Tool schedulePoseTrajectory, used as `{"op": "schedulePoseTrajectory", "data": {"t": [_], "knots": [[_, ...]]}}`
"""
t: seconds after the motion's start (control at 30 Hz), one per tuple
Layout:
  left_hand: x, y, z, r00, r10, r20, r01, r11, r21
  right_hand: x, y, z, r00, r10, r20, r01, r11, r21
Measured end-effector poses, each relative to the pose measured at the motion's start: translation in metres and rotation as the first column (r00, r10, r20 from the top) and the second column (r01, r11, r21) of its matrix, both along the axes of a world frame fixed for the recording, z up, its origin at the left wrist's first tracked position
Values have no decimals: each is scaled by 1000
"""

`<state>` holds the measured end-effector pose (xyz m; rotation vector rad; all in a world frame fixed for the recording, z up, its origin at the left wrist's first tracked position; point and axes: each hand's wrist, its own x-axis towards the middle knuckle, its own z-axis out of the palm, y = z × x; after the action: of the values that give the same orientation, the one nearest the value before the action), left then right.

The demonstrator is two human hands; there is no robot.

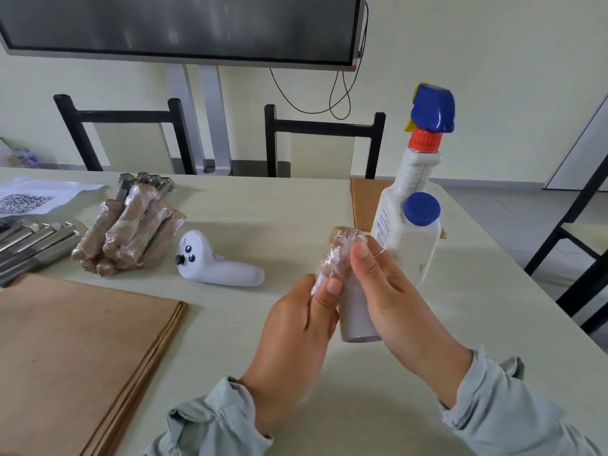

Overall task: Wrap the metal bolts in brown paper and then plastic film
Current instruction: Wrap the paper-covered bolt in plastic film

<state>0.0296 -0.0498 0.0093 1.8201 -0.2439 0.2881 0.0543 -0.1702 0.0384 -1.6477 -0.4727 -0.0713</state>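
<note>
Fingers of both hands closed round one film-covered bolt, held above the table.

Left hand [296, 327] pinches the lower end of the wrapped bolt [339, 258], thumb on the film; right hand [391, 291] lies along its side, fingertips pressing cling film near the top, a grey film roll [357, 319] between the palms. Likely heavy and stiff inside, with a slippery, clingy skin: best gripped mid-shaft. Finished bundles [131, 232] and bare bolts [33, 241] lie far left, near the brown paper [75, 350].

The pale table [263, 205] carries brown paper sheets [72, 350], wrapped bolts [128, 232], bare bolts [29, 245], a white controller [217, 261] and two bottles [411, 205].
</note>
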Motion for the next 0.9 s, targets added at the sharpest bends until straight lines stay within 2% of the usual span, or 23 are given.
{"op": "schedulePoseTrajectory", "data": {"t": [0.1, 0.2, 0.33, 0.47, 0.53, 0.6, 0.67, 0.73, 0.83, 0.9], "knots": [[0, -1, 5, 987, -65, -147, 33, 977, -208, 2, -2, -2, 995, -89, -52, 84, 992, -94], [-1, 2, 12, 947, -205, -248, 94, 914, -396, 4, -3, 0, 997, -71, -21, 67, 987, -148], [-4, 8, 20, 880, -373, -293, 188, 841, -507, 2, -8, 5, 999, 3, -50, -6, 998, -70], [-9, 11, 25, 777, -552, -302, 294, 743, -601, 1, -11, 4, 977, 154, -150, -130, 979, 160], [-10, 11, 28, 724, -630, -281, 341, 681, -648, 3, -10, 5, 979, 139, -152, -105, 972, 209], [-10, 10, 30, 708, -654, -267, 361, 660, -659, 4, -10, 4, 986, 69, -153, -36, 978, 208], [-9, 9, 29, 754, -602, -263, 372, 721, -585, 3, -12, 3, 986, 12, -164, 15, 986, 165], [-9, 6, 26, 858, -455, -239, 339, 851, -402, 3, -15, 3, 986, -19, -165, 41, 991, 131], [-7, 4, 17, 986, -148, -78, 136, 982, -133, 3, -16, 3, 989, -74, -129, 84, 994, 71], [-4, 7, 16, 999, -30, 34, 34, 989, -141, 4, -15, 3, 990, -138, -41, 136, 990, -44]]}}
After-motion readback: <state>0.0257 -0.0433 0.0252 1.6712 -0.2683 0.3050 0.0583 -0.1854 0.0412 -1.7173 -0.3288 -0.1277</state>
